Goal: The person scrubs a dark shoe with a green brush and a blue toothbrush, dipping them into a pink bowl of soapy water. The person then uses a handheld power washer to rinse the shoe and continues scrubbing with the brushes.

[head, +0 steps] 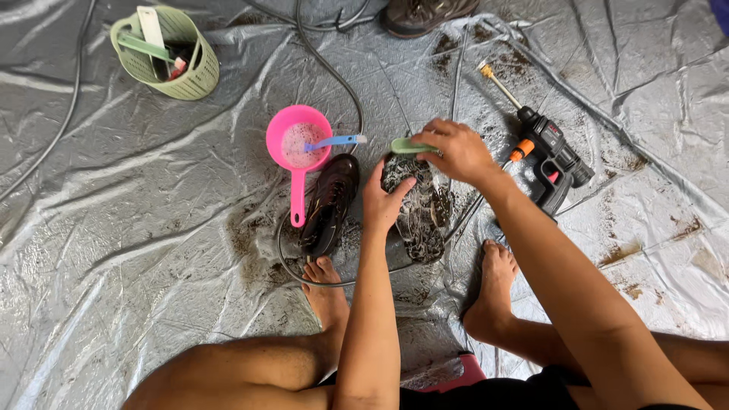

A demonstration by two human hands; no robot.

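Note:
My left hand (383, 199) grips the side of a dark shoe (416, 212) that lies sole-up and soapy on the grey plastic sheet (114, 228). My right hand (454, 150) holds a green brush (408, 145) against the toe end of that sole. A second dark shoe (330, 203) lies just to the left, beside my left foot (325, 292). A pink ladle-shaped scoop (298, 148) with foamy water and a blue toothbrush (334, 141) resting across its rim stands next to it.
A black and orange spray gun (548, 156) with a brass nozzle lies to the right. A green basket (168, 55) with tools is at the far left. A dark hose (334, 76) winds across the muddy sheet. Another shoe (421, 15) shows at the top edge. My right foot (493, 292) rests nearby.

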